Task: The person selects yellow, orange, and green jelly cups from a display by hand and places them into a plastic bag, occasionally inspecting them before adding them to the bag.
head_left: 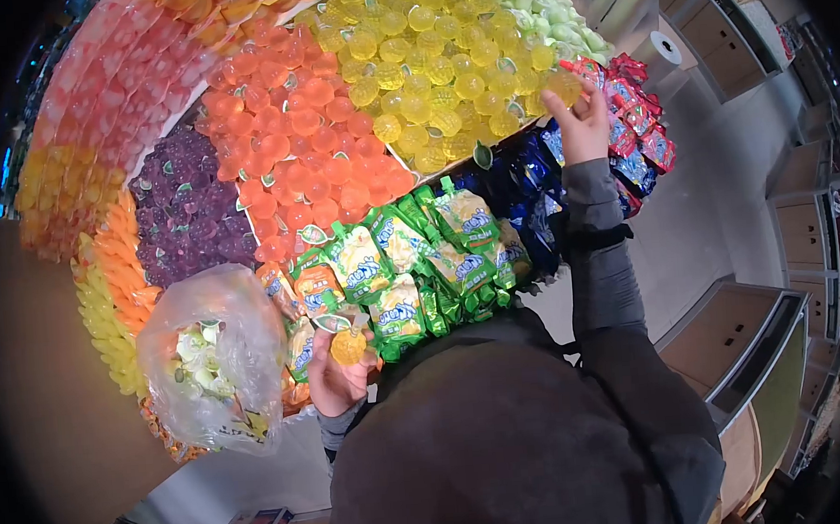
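Left hand (334, 381) is gripping an amber jelly (348, 347); right hand (583, 134) is pinching a yellow jelly (561, 85).
Both looking light, soft, maybe slick; rims probably holding best.

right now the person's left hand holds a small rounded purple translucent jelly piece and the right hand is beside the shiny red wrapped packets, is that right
Not quite: the small rounded translucent jelly piece in the left hand is orange-yellow, not purple, as the head view shows. The right hand is indeed beside the shiny red wrapped packets.
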`<state>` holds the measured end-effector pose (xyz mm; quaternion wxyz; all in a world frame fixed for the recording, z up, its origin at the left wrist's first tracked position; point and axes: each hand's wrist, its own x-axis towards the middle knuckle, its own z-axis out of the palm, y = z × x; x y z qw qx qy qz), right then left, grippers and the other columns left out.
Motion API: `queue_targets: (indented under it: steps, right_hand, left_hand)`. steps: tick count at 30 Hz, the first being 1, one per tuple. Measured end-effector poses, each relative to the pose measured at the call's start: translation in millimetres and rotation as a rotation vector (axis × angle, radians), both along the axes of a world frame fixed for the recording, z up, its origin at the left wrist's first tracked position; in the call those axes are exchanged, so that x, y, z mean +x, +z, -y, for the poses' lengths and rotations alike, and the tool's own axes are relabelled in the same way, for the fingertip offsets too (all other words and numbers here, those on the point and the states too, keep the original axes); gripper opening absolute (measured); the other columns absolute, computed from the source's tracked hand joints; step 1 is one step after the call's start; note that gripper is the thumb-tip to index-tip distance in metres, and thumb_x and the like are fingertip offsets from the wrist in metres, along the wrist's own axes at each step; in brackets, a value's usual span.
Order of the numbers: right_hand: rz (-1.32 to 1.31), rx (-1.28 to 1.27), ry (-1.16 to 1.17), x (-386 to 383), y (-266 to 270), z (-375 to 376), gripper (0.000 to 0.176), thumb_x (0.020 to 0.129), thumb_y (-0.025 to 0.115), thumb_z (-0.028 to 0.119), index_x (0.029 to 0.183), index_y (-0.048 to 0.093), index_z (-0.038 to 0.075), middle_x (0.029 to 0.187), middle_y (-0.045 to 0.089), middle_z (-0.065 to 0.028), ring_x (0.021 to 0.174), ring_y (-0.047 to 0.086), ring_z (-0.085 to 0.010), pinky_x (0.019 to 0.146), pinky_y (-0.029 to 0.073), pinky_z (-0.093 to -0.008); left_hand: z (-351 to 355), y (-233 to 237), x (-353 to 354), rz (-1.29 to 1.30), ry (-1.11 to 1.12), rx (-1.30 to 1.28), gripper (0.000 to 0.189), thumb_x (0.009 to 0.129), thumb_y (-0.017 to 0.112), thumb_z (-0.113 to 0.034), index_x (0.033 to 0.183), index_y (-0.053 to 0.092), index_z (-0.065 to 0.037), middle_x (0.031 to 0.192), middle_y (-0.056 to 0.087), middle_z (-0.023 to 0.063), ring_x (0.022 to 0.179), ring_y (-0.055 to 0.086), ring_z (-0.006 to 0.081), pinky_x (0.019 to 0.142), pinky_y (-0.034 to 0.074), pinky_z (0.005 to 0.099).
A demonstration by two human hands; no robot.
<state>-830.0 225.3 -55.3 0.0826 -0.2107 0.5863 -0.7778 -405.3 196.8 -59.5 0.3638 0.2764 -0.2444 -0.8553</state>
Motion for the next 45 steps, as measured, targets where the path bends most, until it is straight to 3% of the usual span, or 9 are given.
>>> queue_targets:
  steps: [6, 7, 9, 15, 19, 23, 27, 42, 45]
  right_hand:
    - [-0.146, 0.265, -0.009, -36.7, -41.2, -14.2, 0.05, 0.073, 0.073, -0.003, 0.116, 0.047, 0.0, 0.114, 0.055, -0.0112, 0.097, 0.058, -0.0156, 0.08, 0.049, -0.0247]
    - [-0.213, 0.139, -0.039, -33.8, -51.3, -7.8, 0.046, 0.072, 0.076, 0.001, 0.112, 0.054, 0.0, 0.086, 0.057, 0.003, 0.062, 0.043, -0.0017, 0.054, 0.037, -0.0172]
    - [-0.236, 0.315, -0.034, -22.0, -41.4, -8.7, 0.048, 0.072, 0.073, -0.003, 0.114, 0.052, -0.001, 0.102, 0.057, -0.005, 0.082, 0.055, -0.0106, 0.071, 0.046, -0.0222]
    - [-0.438, 0.769, -0.137, -23.8, -58.4, -3.0, 0.045, 0.064, 0.079, 0.011, 0.106, 0.061, 0.007, 0.085, 0.065, -0.0096, 0.082, 0.065, -0.017, 0.071, 0.05, -0.0264]
    - [-0.635, 0.819, -0.06, -28.6, -59.1, 2.5, 0.045, 0.069, 0.077, 0.009, 0.111, 0.059, 0.006, 0.1, 0.066, -0.0092, 0.086, 0.064, -0.0168, 0.072, 0.051, -0.0272]
    - [-0.421, 0.502, 0.045, 2.2, -4.0, 5.6, 0.048, 0.069, 0.078, 0.012, 0.112, 0.057, 0.005, 0.105, 0.064, -0.0123, 0.083, 0.063, -0.0177, 0.071, 0.053, -0.0287]
    - [-0.383, 0.601, 0.091, 12.3, 1.1, 14.2, 0.046, 0.071, 0.076, 0.009, 0.112, 0.057, 0.003, 0.112, 0.059, -0.0105, 0.085, 0.058, -0.0136, 0.07, 0.054, -0.0274]
    - [-0.871, 0.79, 0.093, 21.0, -62.9, 39.9, 0.041, 0.067, 0.079, 0.011, 0.103, 0.061, 0.004, 0.092, 0.061, -0.0106, 0.07, 0.06, -0.0223, 0.062, 0.051, -0.029]
    - [-0.82, 0.744, 0.047, 32.6, -53.7, 35.4, 0.034, 0.069, 0.076, 0.013, 0.099, 0.062, 0.005, 0.094, 0.06, -0.0124, 0.078, 0.062, -0.0283, 0.067, 0.05, -0.0368]
  left_hand:
    - [-1.3, -8.1, 1.0, 0.121, -0.095, -0.126, 0.04, 0.087, 0.048, -0.008, 0.125, 0.037, 0.0, 0.112, 0.054, 0.0233, 0.108, 0.055, 0.0358, 0.076, 0.057, 0.0365]
    - [-0.3, -8.9, 0.1, 0.113, -0.104, -0.143, 0.038, 0.088, 0.047, -0.007, 0.124, 0.038, 0.0, 0.112, 0.054, 0.023, 0.108, 0.055, 0.0358, 0.076, 0.057, 0.0368]
    - [1.3, -10.0, 0.7, 0.104, -0.121, -0.176, 0.035, 0.089, 0.045, -0.007, 0.123, 0.039, -0.002, 0.113, 0.054, 0.0224, 0.108, 0.055, 0.0356, 0.076, 0.056, 0.0375]
    - [0.2, -0.1, -0.2, 0.149, -0.046, -0.195, 0.031, 0.09, 0.048, -0.008, 0.119, 0.041, -0.001, 0.11, 0.056, 0.0213, 0.106, 0.056, 0.0344, 0.074, 0.056, 0.0369]
    - [0.1, 3.7, -0.6, 0.156, -0.051, -0.178, 0.03, 0.089, 0.049, -0.008, 0.117, 0.042, -0.001, 0.11, 0.056, 0.0206, 0.106, 0.056, 0.0341, 0.074, 0.056, 0.0367]
    - [-0.5, 5.0, 1.5, 0.156, -0.033, -0.198, 0.03, 0.089, 0.049, -0.008, 0.117, 0.042, 0.0, 0.11, 0.056, 0.0201, 0.106, 0.056, 0.0346, 0.074, 0.056, 0.0372]
    - [-0.7, 2.2, -1.3, 0.14, -0.03, -0.194, 0.03, 0.089, 0.047, -0.007, 0.117, 0.041, 0.001, 0.11, 0.056, 0.02, 0.107, 0.056, 0.0351, 0.074, 0.057, 0.0376]
    - [-3.1, -1.2, -2.7, 0.153, -0.004, -0.207, 0.028, 0.088, 0.049, -0.006, 0.115, 0.043, -0.001, 0.111, 0.057, 0.0198, 0.105, 0.057, 0.0366, 0.074, 0.058, 0.0385]
    - [-0.8, 1.6, -5.0, 0.157, -0.006, -0.214, 0.029, 0.088, 0.049, -0.006, 0.115, 0.043, -0.001, 0.111, 0.057, 0.0195, 0.105, 0.057, 0.0368, 0.074, 0.058, 0.0389]
